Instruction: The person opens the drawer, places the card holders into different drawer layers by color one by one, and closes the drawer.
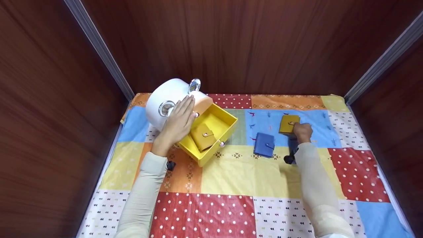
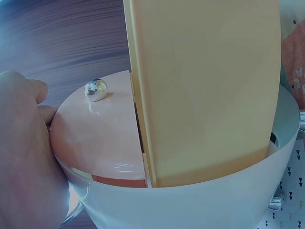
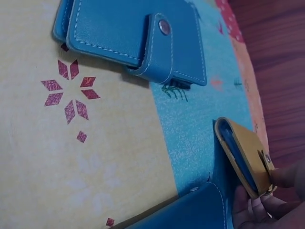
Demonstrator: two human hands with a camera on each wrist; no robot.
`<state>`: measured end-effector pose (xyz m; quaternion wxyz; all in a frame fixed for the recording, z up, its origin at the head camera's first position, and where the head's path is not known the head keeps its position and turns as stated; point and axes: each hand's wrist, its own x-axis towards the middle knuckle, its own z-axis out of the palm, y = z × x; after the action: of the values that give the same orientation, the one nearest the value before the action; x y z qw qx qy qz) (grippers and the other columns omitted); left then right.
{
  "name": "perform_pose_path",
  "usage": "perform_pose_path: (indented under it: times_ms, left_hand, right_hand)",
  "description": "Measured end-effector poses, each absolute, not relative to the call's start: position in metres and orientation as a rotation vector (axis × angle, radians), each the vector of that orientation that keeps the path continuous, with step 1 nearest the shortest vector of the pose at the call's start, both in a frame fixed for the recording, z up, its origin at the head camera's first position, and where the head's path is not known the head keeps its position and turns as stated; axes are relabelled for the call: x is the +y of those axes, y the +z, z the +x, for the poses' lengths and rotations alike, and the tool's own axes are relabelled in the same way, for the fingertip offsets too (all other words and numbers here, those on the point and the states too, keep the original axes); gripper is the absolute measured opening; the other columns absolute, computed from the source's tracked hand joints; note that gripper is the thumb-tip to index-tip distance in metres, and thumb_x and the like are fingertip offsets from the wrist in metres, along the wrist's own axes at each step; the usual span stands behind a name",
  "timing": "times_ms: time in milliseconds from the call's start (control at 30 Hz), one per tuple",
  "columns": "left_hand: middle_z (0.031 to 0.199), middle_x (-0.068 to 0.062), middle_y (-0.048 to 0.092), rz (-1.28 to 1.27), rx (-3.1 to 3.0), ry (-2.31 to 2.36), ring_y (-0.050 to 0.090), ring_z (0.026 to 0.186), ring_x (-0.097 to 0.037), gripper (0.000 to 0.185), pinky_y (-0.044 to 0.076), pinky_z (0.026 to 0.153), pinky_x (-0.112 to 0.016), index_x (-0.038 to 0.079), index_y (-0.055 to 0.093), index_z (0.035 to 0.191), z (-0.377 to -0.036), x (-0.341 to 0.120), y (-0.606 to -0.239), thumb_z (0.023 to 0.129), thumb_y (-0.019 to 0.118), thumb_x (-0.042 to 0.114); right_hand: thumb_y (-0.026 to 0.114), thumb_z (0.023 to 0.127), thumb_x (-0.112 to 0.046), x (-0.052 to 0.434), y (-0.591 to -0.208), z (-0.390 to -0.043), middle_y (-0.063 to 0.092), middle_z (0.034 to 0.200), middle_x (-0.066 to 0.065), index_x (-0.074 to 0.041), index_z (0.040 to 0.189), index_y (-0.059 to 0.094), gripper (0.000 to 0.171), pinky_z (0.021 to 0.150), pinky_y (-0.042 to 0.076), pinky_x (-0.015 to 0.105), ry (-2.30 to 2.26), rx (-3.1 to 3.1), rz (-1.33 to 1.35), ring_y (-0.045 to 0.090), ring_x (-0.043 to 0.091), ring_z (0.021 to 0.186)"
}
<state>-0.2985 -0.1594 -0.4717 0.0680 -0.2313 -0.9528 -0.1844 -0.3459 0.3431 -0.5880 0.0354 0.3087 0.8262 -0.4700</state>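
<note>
My right hand (image 1: 302, 132) pinches a mustard wallet (image 1: 288, 124) beside the blue wallet (image 1: 264, 144) — open cloth around — while my left hand (image 1: 177, 124) rests flat on the white drawer box (image 1: 165, 96).

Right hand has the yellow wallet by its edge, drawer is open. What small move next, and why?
Probably lift the yellow wallet and carry it leftward over the open yellow drawer. The right hand already pinches it, tilted up off another blue wallet; the left hand steadies the white box, and one yellow wallet already lies in the drawer.

Glossy white box (image 1: 167, 96), stitched leather wallets (image 3: 138, 36)
</note>
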Motion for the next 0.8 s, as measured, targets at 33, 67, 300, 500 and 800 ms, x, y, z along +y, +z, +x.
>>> perform_pose_path:
  times_ms: [33, 67, 300, 500, 800]
  left_hand:
    - [0.18, -0.007, 0.014, -0.697, -2.867, -0.558, 0.01, 0.169, -0.026, 0.061, 0.002, 0.139, -0.041, 0.006, 0.017, 0.17, -0.2983, -0.1594, -0.4716, 0.117, 0.03, 0.033]
    - [0.18, -0.007, 0.015, -0.697, -2.863, -0.562, 0.011, 0.168, -0.026, 0.061, 0.002, 0.139, -0.041, 0.006, 0.017, 0.17, -0.2982, -0.1594, -0.4716, 0.117, 0.03, 0.032]
    - [0.179, -0.009, 0.017, -0.703, -2.841, -0.571, 0.013, 0.168, -0.028, 0.061, 0.005, 0.139, -0.043, 0.005, 0.019, 0.17, -0.2985, -0.1595, -0.4726, 0.117, 0.033, 0.031]
    - [0.18, -0.009, 0.017, -0.698, -2.845, -0.568, 0.013, 0.168, -0.027, 0.061, 0.004, 0.139, -0.042, 0.006, 0.019, 0.17, -0.2986, -0.1592, -0.4731, 0.117, 0.032, 0.031]
    - [0.179, -0.009, 0.018, -0.697, -2.844, -0.574, 0.014, 0.168, -0.027, 0.06, 0.005, 0.139, -0.043, 0.006, 0.019, 0.17, -0.299, -0.1591, -0.4726, 0.117, 0.032, 0.032]
  right_hand:
    - [0.034, 0.112, -0.027, 0.3436, -0.5875, -0.3465, 0.061, 0.144, 0.03, 0.01, 0.15, 0.052, 0.056, 0.099, 0.061, 0.042, -1.438, 2.538, 0.954, 0.068, 0.034, 0.121]
    - [0.035, 0.112, -0.027, 0.3439, -0.5871, -0.3472, 0.061, 0.145, 0.029, 0.01, 0.151, 0.052, 0.056, 0.099, 0.061, 0.042, -1.434, 2.536, 0.96, 0.068, 0.034, 0.121]
    - [0.044, 0.11, -0.027, 0.3461, -0.586, -0.3475, 0.063, 0.147, 0.028, 0.008, 0.151, 0.053, 0.054, 0.098, 0.061, 0.038, -1.442, 2.539, 0.997, 0.069, 0.031, 0.12]
    - [0.047, 0.11, -0.027, 0.3459, -0.5845, -0.3455, 0.063, 0.146, 0.027, 0.007, 0.15, 0.055, 0.054, 0.102, 0.06, 0.042, -1.466, 2.554, 0.994, 0.067, 0.034, 0.125]
    - [0.049, 0.109, -0.027, 0.3464, -0.5824, -0.3441, 0.06, 0.148, 0.029, 0.008, 0.151, 0.052, 0.055, 0.107, 0.059, 0.045, -1.545, 2.525, 0.956, 0.065, 0.039, 0.132]
